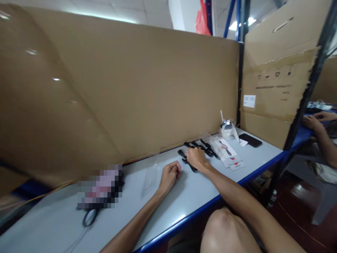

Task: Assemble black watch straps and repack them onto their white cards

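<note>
My left hand (170, 174) rests on the table with its fingers curled in, and nothing shows in it. Farther right, my right hand (195, 158) reaches down with bent fingers onto a long black tool (191, 166), whose ends stick out on either side; its exact kind is hard to make out. Several similar black tools (207, 150) lie side by side just beyond that hand. Beside them are clear plastic sleeves (210, 140) and printed cards (228, 151) picturing a black tool. A clear plastic bag (151, 181) lies left of my left hand.
A phone (250, 140) and a bagged cup with a straw (226, 129) stand at the table's right end. A blurred-out item (101, 188) with a black loop lies on the left. Cardboard panels (158, 88) wall the back and right. Another person's hands (313, 121) show at far right.
</note>
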A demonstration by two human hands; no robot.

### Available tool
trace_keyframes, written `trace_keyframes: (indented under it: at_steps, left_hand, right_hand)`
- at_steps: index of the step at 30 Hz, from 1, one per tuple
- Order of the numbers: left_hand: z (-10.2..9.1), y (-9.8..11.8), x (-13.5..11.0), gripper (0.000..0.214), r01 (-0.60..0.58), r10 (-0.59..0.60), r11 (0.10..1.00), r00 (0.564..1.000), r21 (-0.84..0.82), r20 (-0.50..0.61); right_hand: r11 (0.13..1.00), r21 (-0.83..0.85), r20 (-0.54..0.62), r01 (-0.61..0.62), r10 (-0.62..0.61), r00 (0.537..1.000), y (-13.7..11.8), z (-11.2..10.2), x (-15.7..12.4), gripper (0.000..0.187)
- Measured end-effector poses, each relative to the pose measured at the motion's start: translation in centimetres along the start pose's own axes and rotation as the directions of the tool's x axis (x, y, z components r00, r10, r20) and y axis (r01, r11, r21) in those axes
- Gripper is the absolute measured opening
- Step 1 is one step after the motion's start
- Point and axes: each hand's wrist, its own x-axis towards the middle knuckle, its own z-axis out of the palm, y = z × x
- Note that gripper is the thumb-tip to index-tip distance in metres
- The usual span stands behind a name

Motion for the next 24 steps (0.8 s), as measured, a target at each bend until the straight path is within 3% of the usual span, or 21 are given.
trace_keyframes:
  at_steps: [8,13,17,21,24]
  left_hand:
    - [0.3,0.2,0.3,0.008,0.029,-0.025,0.990,0.999,-0.140,0.031]
    - [0.2,0.5,-0.1,0.010,-0.078,0.082,0.995,0.994,-0.061,0.071]
    - [0.1,0.7,-0.2,0.012,-0.092,0.093,0.996,0.994,-0.016,0.061]
    - [-0.4,0.5,-0.2,0.011,-0.124,0.121,0.991,0.991,0.046,0.062]
    - [-0.8,0.0,0.1,0.013,-0.128,0.127,0.989,0.992,0.068,0.028]
  right_hand:
    - [1.000,-0.026,0.001,-0.008,0.008,1.000,-0.4,0.3,0.3,0.036]
    - [0.999,-0.031,-0.003,-0.024,0.024,1.000,-0.3,-0.2,0.2,0.037]
    - [0.999,-0.006,-0.018,-0.051,0.051,0.999,-0.2,-0.5,0.2,0.036]
    - [0.989,0.118,-0.061,-0.094,0.102,0.993,-0.2,-0.5,0.3,0.034]
    - [0.937,0.285,-0.116,-0.203,0.244,0.963,0.2,-0.3,1.0,0.048]
